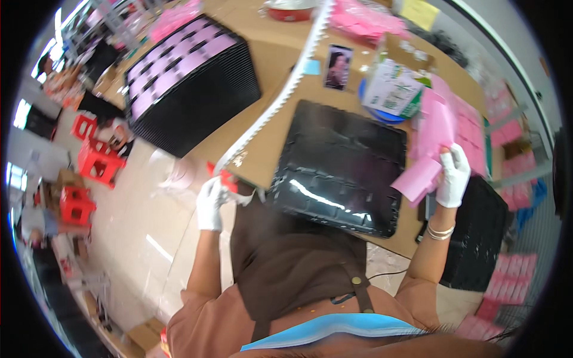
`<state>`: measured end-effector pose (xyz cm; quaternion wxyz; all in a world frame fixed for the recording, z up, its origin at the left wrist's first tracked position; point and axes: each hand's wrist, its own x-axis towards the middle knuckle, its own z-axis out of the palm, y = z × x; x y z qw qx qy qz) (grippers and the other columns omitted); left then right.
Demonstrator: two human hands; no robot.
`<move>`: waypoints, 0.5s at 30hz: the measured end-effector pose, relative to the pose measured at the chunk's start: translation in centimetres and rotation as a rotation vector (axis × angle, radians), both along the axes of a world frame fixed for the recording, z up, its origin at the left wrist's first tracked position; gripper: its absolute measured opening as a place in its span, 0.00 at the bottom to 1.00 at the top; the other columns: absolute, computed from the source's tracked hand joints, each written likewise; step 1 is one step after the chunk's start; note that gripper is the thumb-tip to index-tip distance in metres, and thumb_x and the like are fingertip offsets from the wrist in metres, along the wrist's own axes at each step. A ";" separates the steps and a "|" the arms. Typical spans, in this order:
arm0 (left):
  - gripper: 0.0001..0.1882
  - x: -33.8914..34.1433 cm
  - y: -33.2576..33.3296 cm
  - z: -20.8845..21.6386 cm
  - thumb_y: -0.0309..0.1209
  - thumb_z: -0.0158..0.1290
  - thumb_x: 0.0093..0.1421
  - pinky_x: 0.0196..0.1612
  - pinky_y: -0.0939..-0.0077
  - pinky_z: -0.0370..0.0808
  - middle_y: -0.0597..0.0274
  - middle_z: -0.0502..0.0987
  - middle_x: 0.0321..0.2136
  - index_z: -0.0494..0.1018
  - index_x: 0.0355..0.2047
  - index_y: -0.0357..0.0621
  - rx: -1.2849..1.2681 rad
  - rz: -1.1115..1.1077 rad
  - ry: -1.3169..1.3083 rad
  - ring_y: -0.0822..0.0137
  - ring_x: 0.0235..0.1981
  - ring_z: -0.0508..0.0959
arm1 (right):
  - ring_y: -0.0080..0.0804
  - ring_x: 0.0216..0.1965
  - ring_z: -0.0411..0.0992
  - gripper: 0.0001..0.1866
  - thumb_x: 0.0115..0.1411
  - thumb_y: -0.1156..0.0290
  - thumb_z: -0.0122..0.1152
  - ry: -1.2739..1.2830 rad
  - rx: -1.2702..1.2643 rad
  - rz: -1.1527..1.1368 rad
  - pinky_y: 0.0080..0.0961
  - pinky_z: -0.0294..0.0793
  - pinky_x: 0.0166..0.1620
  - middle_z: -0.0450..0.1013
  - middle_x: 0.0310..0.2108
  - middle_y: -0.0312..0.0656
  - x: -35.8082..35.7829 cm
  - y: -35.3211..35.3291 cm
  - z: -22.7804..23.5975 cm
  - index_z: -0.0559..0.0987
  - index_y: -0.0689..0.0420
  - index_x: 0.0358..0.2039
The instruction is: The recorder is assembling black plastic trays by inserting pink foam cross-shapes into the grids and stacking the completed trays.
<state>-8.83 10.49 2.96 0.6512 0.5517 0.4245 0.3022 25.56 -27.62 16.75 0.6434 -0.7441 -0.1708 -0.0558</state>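
My left hand (210,204), in a white glove, is closed at the table's left edge on the lower end of a long white strip (271,113) with a toothed edge. A small red piece (222,178) sits right by its fingers. My right hand (453,177), also gloved, has its fingers closed on a thin pink sheet (417,181) at the right. Between the hands lies a shiny black plastic tray (334,173) with shallow moulded compartments. More pink sheets (439,122) are piled just beyond my right hand.
A tall stack of black trays (203,101) with pink pieces on top stands far left. A carton (391,86) sits in a blue basin beside a phone (338,67). Black trays (477,238) stand low at the right. Red stools (100,160) are on the floor at left.
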 end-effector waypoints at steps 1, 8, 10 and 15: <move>0.14 0.0 -0.2 -0.2 0.35 0.50 0.64 0.30 0.83 0.72 0.66 0.77 0.29 0.74 0.45 0.40 -0.013 -0.004 -0.003 0.77 0.26 0.74 | 0.11 0.26 0.61 0.09 0.60 0.70 0.62 0.038 -0.003 0.007 0.11 0.58 0.29 0.70 0.29 0.27 -0.3 0.2 -0.2 0.77 0.60 0.38; 0.30 -1.1 -1.4 2.7 0.49 0.41 0.68 0.31 0.86 0.70 0.65 0.75 0.30 0.64 0.57 0.32 -0.189 -0.045 -0.197 0.78 0.26 0.72 | 0.13 0.31 0.65 0.07 0.61 0.74 0.59 0.044 0.002 0.202 0.11 0.62 0.33 0.72 0.32 0.29 -2.5 2.8 -2.8 0.78 0.62 0.39; 0.30 -1.7 -1.4 3.2 0.48 0.43 0.68 0.32 0.84 0.69 0.64 0.75 0.30 0.63 0.57 0.33 -0.226 -0.073 -0.256 0.78 0.28 0.72 | 0.13 0.30 0.65 0.07 0.61 0.73 0.60 0.130 -0.028 0.293 0.11 0.62 0.33 0.72 0.31 0.29 -4.4 3.8 -2.7 0.78 0.61 0.38; 0.26 1.4 -3.0 3.2 0.43 0.47 0.66 0.39 0.77 0.73 0.59 0.75 0.38 0.62 0.57 0.36 -0.135 -0.196 -0.293 0.70 0.36 0.75 | 0.13 0.29 0.64 0.09 0.60 0.70 0.62 0.153 0.051 0.383 0.12 0.61 0.32 0.72 0.30 0.28 -7.6 6.1 -3.2 0.78 0.60 0.38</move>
